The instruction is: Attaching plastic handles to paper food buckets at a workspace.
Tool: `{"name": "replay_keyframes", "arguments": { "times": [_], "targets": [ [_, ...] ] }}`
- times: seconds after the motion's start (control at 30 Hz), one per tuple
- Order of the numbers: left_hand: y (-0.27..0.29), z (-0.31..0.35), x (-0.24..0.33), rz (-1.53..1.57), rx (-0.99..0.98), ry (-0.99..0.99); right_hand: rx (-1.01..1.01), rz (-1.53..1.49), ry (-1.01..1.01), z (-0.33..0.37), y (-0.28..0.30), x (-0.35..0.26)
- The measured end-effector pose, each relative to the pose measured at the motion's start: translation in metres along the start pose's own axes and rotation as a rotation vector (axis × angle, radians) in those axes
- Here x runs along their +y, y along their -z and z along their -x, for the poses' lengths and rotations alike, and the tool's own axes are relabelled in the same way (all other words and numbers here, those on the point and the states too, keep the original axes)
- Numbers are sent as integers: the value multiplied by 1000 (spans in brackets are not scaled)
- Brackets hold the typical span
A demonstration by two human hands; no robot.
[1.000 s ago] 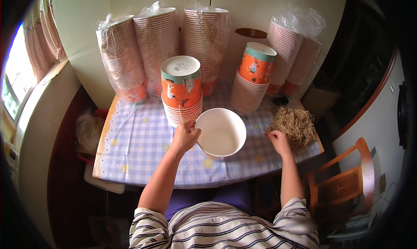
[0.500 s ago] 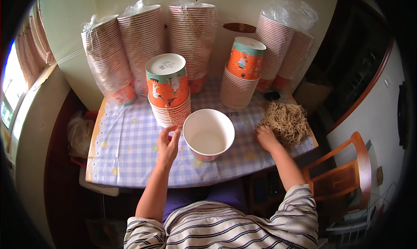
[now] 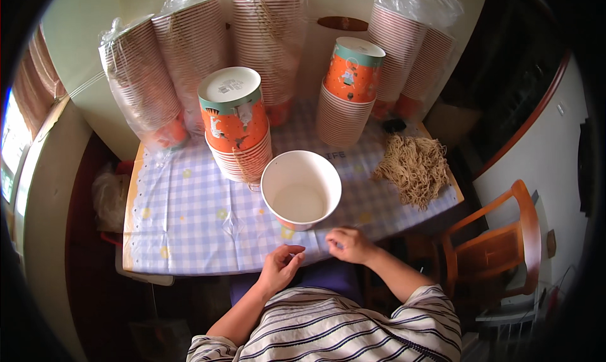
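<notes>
An open paper bucket (image 3: pixel 301 188), white inside and orange outside, stands upright on the checked tablecloth (image 3: pixel 189 217) just in front of me. My left hand (image 3: pixel 279 267) hovers at the table's near edge below the bucket, fingers loosely curled, holding nothing. My right hand (image 3: pixel 349 244) is beside it to the right, fingers bent at the cloth's edge, also empty. Neither hand touches the bucket. A pile of tan stringy handles (image 3: pixel 415 166) lies at the right end of the table.
Two upside-down stacks of orange buckets (image 3: pixel 237 128) (image 3: pixel 348 90) stand behind the open one. Several tall plastic-wrapped stacks (image 3: pixel 142 87) line the back wall. A wooden chair (image 3: pixel 499 242) stands at the right, a window at the far left.
Both hands have drawn back from the bucket and the handle pile to the near table edge. The left hand let go of the bucket's rim.
</notes>
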State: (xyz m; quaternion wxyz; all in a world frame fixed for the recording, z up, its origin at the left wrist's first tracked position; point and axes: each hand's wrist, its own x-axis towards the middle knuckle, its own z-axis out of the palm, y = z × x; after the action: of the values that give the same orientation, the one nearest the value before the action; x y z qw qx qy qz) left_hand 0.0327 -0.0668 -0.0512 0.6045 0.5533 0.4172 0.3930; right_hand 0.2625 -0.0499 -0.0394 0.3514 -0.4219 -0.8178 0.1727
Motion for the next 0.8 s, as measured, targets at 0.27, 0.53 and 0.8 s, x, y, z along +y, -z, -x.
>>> {"name": "replay_keyframes", "arguments": {
  "times": [0.27, 0.53, 0.8],
  "targets": [
    [0, -4, 2, -76, -152, 122, 0, 5, 165, -9, -27, -29],
    [14, -3, 6, 177, -149, 307, 61, -43, 92, -15, -29, -39],
    [26, -1, 0, 277, -171, 323, 54, 13, 147, -21, -30, -47]
  ]
}}
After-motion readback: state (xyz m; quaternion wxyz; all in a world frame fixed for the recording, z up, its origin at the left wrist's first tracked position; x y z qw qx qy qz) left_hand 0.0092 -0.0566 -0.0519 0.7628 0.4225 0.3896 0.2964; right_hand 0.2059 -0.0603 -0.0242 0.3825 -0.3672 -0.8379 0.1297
